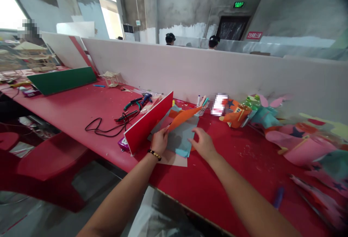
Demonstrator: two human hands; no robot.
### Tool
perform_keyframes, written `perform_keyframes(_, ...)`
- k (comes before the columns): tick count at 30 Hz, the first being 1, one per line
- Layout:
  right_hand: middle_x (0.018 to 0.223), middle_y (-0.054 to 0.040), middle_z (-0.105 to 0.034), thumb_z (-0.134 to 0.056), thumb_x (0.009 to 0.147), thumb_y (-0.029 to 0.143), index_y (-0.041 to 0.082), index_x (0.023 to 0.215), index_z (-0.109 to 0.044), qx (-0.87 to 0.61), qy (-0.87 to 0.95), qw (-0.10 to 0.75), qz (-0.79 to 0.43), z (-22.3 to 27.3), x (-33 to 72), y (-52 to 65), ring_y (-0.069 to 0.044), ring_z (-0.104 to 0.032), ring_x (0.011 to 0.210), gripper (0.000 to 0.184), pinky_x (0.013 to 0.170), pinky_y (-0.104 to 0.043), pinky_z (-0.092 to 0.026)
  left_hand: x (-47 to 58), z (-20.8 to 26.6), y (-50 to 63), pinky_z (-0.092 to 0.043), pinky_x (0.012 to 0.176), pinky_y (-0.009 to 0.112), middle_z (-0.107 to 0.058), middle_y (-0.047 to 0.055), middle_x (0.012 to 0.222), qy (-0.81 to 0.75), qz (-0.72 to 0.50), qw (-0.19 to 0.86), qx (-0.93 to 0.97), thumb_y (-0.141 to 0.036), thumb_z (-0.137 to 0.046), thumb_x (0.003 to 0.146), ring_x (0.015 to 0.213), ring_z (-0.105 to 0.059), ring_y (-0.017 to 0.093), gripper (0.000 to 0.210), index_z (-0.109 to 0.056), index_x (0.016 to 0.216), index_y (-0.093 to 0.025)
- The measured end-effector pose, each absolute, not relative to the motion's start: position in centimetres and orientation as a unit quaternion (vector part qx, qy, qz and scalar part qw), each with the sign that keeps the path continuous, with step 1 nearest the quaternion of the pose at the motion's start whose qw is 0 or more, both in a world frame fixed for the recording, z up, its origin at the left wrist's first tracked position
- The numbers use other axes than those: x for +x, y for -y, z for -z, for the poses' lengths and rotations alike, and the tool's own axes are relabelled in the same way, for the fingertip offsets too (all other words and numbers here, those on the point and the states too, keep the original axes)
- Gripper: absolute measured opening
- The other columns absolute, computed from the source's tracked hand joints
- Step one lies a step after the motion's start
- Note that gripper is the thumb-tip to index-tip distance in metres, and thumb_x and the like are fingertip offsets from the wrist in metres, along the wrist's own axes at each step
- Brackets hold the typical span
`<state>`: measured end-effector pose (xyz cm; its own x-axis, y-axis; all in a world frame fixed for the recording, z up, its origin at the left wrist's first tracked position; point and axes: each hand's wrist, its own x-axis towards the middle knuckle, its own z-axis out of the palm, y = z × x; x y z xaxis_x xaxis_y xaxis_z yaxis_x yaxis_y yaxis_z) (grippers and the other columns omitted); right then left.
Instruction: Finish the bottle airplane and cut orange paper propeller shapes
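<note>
A long white partition [152,61] runs behind a red table [255,157], seen from the head of the person at work. A red board [149,122] stands on edge on the table, left of the work. At the right lie colourful paper crafts, among them a large pink paper roll [310,148]. In the middle, just right of the board, light blue paper [179,141] lies over a pale sheet [175,160]. Above the blue paper an orange sheet [186,116] is raised at a tilt, its near end pinched in the left hand [160,141]. The right hand [204,144] is empty, thumb and fingers parted, at the blue paper's right edge; whether they touch it, I cannot tell. Beyond the sheets stands a small pen cup [201,112]. A beaded bracelet [154,154] circles the left wrist.
</note>
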<state>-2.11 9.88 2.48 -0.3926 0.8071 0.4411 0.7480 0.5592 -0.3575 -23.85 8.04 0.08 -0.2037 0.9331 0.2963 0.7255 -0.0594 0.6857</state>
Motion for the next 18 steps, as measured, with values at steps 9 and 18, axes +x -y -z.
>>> perform_keyframes(9,0.095,-0.0139,-0.07,-0.06,0.083,0.021,0.016,0.098,-0.066,-0.409,0.903,0.129,0.006,-0.6,-4.0,-7.8,-0.027,-0.061,0.097,0.017,0.085,-0.037,-0.042,-23.7,-0.2,-8.1,-0.039,0.066,0.024,-0.071,0.011,0.091,-0.697,-0.341,0.128,0.617,-0.036,-0.038,0.094,0.083,-0.065,0.019,0.036,-0.065,0.107,-0.016)
perform_keyframes(18,0.073,-0.007,-0.065,-0.051,0.087,0.014,0.016,0.074,-0.062,-0.4,0.905,0.129,0.072,-1.4,-2.5,-7.2,-0.018,-0.055,0.072,0.017,0.062,-0.028,-0.032,-23.4,0.0,-7.8,-0.037,0.062,0.023,-0.071,0.011,0.088,-0.706,-0.27,0.11,0.645,-0.034,-0.038,0.094,0.08,-0.065,0.019,0.036,-0.064,0.11,-0.016)
